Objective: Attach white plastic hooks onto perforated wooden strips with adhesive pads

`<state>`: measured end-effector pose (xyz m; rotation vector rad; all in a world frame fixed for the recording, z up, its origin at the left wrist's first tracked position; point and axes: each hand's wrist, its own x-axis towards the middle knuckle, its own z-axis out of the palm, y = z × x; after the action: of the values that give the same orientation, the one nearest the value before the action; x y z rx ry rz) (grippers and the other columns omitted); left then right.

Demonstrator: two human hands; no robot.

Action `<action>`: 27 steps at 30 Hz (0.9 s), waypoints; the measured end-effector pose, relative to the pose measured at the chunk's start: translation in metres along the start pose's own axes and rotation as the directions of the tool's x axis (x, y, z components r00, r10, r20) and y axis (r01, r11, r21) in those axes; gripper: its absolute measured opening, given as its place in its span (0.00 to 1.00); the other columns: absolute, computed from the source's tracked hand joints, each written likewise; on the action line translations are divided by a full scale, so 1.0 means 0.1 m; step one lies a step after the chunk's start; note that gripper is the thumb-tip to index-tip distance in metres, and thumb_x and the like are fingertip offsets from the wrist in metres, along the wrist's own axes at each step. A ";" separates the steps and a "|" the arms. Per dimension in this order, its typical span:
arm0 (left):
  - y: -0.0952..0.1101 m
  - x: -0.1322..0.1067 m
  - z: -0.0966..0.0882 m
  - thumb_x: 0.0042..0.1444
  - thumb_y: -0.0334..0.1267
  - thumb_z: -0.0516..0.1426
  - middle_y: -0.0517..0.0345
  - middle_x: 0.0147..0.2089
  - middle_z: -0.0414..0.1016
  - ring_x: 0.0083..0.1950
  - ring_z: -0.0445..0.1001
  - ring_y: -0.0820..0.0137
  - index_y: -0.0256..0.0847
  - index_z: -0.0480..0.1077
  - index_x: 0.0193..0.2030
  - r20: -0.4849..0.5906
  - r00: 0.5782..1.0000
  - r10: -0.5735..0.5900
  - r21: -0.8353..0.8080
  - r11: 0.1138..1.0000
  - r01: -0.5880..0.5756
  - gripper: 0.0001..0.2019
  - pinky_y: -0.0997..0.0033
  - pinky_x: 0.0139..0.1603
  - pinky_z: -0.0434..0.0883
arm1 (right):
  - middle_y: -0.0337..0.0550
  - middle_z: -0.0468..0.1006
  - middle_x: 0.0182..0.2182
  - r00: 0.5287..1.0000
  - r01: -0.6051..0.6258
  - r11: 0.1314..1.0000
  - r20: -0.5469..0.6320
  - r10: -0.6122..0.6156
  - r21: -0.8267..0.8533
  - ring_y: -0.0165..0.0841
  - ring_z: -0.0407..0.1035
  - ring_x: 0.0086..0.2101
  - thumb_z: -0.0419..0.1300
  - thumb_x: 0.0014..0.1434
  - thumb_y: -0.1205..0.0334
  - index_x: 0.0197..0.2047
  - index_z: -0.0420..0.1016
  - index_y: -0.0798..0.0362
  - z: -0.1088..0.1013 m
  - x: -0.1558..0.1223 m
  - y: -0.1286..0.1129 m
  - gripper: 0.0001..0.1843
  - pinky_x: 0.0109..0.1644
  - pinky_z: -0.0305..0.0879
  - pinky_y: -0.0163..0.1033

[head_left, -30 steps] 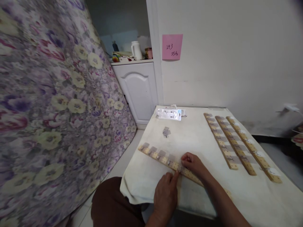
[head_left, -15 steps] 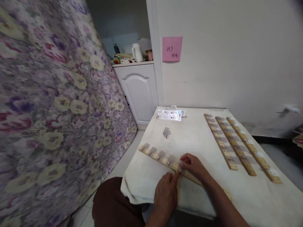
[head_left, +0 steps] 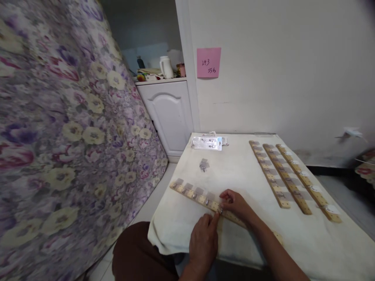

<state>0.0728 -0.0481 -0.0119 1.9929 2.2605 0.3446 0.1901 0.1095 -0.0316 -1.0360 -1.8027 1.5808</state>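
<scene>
A narrow wooden strip (head_left: 200, 198) with drilled holes lies slantwise across the near part of the cloth-covered table. Small metal clips (head_left: 194, 195) sit at intervals along its left half, with thin clear pieces standing out behind them. My left hand (head_left: 204, 237) is at the strip's near side, index finger stretched to a small shiny metal clip (head_left: 220, 210), the other fingers curled and the thumb hidden. From the far side, my right hand (head_left: 235, 204) pinches at this same clip, and its forearm covers part of the strip's right half.
Several similar wooden strips with fittings, one of them this strip (head_left: 268, 171), lie at the table's right. A small heap of clear pieces and metal (head_left: 204, 165) is beyond the near strip. Clear packaging (head_left: 206, 143) lies at the back edge. A floral curtain (head_left: 73, 148) hangs at left.
The view has shifted slightly, so everything sits a little further left. Both hands stay at the same clip on the strip, with the right fingers drawn slightly closer to it.
</scene>
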 end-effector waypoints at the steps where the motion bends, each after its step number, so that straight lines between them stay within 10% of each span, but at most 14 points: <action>1: 0.00 0.00 -0.01 0.56 0.24 0.47 0.57 0.42 0.67 0.45 0.65 0.68 0.52 0.54 0.64 -0.003 1.000 0.000 0.001 1.000 0.000 0.30 0.70 0.43 0.63 | 0.35 0.70 0.27 1.000 0.002 1.000 -0.002 -0.002 -0.006 0.28 0.64 0.27 0.64 0.40 0.68 0.36 0.71 0.54 0.00 0.00 0.00 0.15 0.31 0.60 0.33; 18: -0.03 -0.04 -0.01 0.56 0.25 0.48 0.57 0.43 0.69 0.44 0.68 0.69 0.50 0.59 0.61 -0.073 0.997 -0.025 -0.008 1.000 0.024 0.26 0.71 0.43 0.65 | 0.34 0.70 0.24 0.998 -0.049 0.994 -0.037 0.053 0.097 0.25 0.60 0.19 0.60 0.48 0.55 0.37 0.72 0.53 -0.14 -0.02 0.01 0.14 0.23 0.54 0.32; 27: -0.21 0.01 0.42 0.55 0.23 0.50 0.58 0.40 0.74 0.42 0.72 0.69 0.50 0.67 0.54 -0.230 0.973 -0.037 0.039 0.998 0.047 0.23 0.72 0.42 0.67 | 0.35 0.72 0.20 0.989 0.040 0.980 -0.133 -0.067 -0.193 0.29 0.64 0.23 0.58 0.47 0.60 0.29 0.73 0.54 -0.20 0.63 -0.26 0.07 0.27 0.58 0.33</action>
<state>0.0623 -0.0449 -0.0572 2.0160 2.4620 0.5515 0.1651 0.1719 -0.0083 -1.1436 -1.8952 1.2907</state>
